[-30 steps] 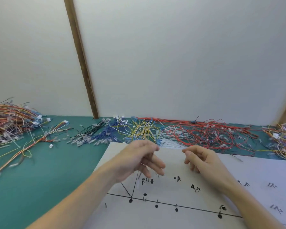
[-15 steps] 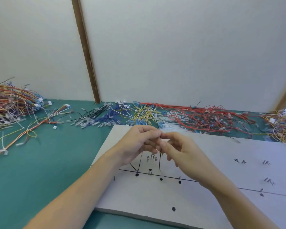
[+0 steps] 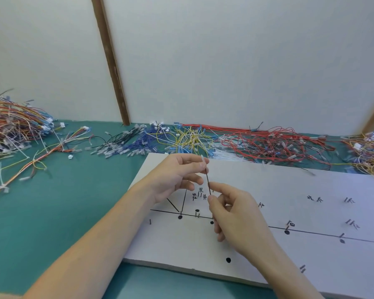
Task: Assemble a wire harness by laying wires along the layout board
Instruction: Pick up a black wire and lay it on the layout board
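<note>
A white layout board point(image 3: 311, 186) with black lines, dots, small pegs and handwritten labels lies on the green table. Above its left part my left hand point(image 3: 177, 175) pinches the upper end of a thin black wire point(image 3: 208, 180), at its pale terminal. My right hand point(image 3: 235, 214) pinches the same wire lower down between thumb and forefinger. The wire runs nearly upright between the two hands. Its lower end is hidden behind my right hand.
Loose wire heaps line the back of the green table point(image 3: 63, 212): black and blue wires point(image 3: 130, 141), yellow wires point(image 3: 190, 139), red wires point(image 3: 272, 143). A mixed orange bundle point(image 3: 13, 126) fills the far left, another heap point(image 3: 369, 152) the far right. A white wall stands behind.
My hands came together over the board and took hold of the black wire. Since then my right hand has slid down along it, drawing the wire straight.
</note>
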{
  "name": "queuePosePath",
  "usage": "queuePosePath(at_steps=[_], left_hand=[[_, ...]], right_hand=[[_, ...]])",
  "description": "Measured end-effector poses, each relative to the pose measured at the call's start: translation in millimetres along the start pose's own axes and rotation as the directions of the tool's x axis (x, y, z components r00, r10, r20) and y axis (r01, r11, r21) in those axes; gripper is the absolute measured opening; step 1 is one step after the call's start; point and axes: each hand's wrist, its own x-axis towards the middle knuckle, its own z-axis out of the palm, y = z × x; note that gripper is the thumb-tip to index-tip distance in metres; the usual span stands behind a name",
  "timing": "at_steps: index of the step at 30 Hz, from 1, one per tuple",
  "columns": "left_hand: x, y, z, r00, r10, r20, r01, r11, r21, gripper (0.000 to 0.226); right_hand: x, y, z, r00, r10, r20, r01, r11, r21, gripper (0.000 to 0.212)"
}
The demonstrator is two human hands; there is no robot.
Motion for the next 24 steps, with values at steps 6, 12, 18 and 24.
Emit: queuePosePath(at_steps=[6, 12, 18, 24], left_hand=[[-1.0, -2.0, -2.6, 0.998, -0.036, -0.047, 0.04, 0.995, 0.091, 0.024], [1.1, -5.1, -2.3, 0.996, -0.062, -0.066, 0.07, 0.989, 0.128, 0.024], [2.4, -10.1, -0.7, 0.995, -0.063, -0.075, 0.077, 0.974, 0.212, 0.018], [3.4, -15.3, -0.7, 0.997, 0.011, -0.071, 0.016, 0.928, 0.372, 0.02]], right_hand=[[-17.1, 14.1, 11.0, 0.994, -0.105, -0.021, 0.093, 0.945, -0.313, 0.036], [-26.0, 11.7, 13.8, 0.989, -0.141, -0.05, 0.11, 0.911, -0.397, 0.024], [-35.6, 5.1, 19.4, 0.988, -0.141, -0.058, 0.094, 0.865, -0.493, 0.024], [-37.6, 1.3, 20.4, 0.994, -0.1, -0.045, 0.062, 0.853, -0.519, 0.027]])
